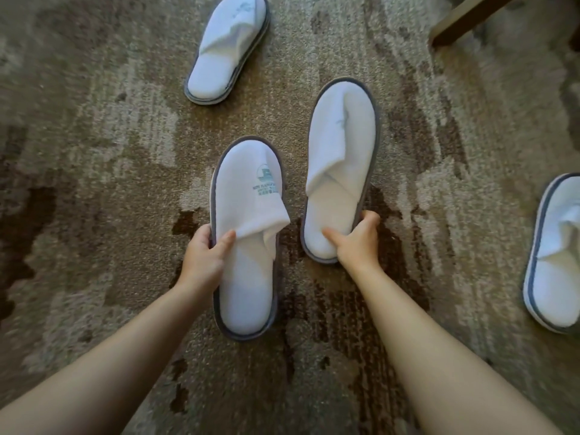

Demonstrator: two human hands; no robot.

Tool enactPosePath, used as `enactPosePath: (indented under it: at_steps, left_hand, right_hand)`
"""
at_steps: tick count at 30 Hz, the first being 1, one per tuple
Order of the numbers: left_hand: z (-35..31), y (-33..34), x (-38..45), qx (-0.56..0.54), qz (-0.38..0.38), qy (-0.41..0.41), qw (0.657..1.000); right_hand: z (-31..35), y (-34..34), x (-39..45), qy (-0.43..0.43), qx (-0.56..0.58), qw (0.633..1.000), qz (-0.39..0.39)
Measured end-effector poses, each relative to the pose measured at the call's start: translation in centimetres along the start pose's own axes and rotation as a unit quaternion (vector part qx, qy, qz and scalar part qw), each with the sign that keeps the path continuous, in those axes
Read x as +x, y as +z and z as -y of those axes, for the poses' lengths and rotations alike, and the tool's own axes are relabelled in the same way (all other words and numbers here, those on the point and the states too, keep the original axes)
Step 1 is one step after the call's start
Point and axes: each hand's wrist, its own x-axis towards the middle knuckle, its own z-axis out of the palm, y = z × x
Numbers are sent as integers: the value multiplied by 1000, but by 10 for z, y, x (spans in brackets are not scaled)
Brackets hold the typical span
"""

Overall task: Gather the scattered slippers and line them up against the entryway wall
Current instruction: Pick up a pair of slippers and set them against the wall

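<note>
The left hand (205,251) is closed on the printed slipper (246,233), thumb lying across the loose white upper and the fingers wrapped under its grey-edged left side, so the sole stays flat and the toe points away from the person. Just to its right, the right hand (357,238) is pinched shut on the heel end of the plain slipper (340,171), thumb pressed onto the insole and fingers curled round the outer rim; this one reaches further forward than the first. Holding one in each hand likely lets both be carried together as a pair.

Well to the right of the right hand, a third slipper (555,255) lies on the patterned carpet (94,152), cut by the frame edge. Far ahead of the left hand, a fourth slipper (229,48) lies angled. Beyond the right hand a wooden furniture leg (464,18) slants across the corner. No entryway wall shows, so lining up seems yet to come.
</note>
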Motion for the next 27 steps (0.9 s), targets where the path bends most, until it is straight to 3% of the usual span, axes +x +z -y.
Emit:
enactPosePath:
  at_steps: [5,9,18,27]
  left_hand:
    - [-25,-9,-6,-56,-5,-17,998]
    - [-89,-20,-44,-106,-5,-11,994]
    - [-327,-70,-203,-92,33,19,995]
    - [-561,-70,-310,-62,107,76,989]
  right_hand:
    - [25,-10,-14,-33,65,997,-13]
    - [75,-51,-50,-49,77,996,-14]
    - [271,-237,-202,-65,108,992,-31]
    - [442,-408,-302,-81,166,972,-143]
